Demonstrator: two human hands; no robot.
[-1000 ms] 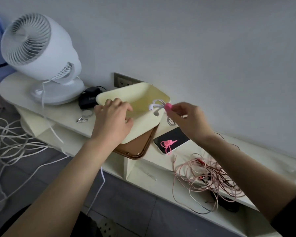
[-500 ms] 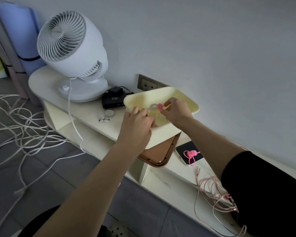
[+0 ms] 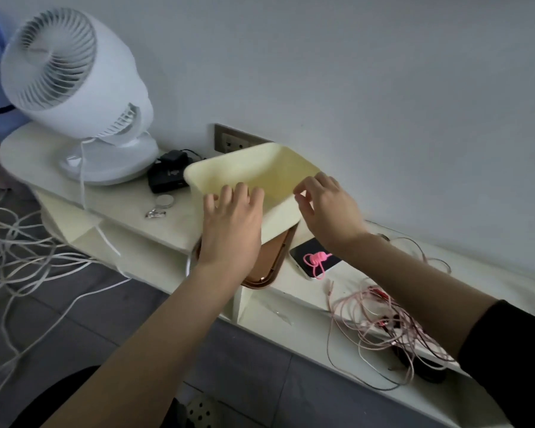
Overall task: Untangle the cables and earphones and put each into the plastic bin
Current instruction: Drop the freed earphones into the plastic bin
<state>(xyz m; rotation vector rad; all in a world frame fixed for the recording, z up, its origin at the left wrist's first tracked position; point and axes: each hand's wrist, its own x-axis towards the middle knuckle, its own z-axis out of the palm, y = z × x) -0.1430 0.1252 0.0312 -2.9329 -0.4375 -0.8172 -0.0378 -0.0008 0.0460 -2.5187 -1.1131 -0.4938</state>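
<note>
Bin (image 3: 260, 168) rim under left hand (image 3: 229, 230)

Open bin (image 3: 229, 160) mouth; fan (image 3: 71, 88), adapter (image 3: 167, 177) leftward

One bin (image 3: 278, 218), one fan (image 3: 74, 72)

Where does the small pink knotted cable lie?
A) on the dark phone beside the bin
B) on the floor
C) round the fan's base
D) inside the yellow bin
A: the pink cable lies on the phone, just right of the bin.
</note>
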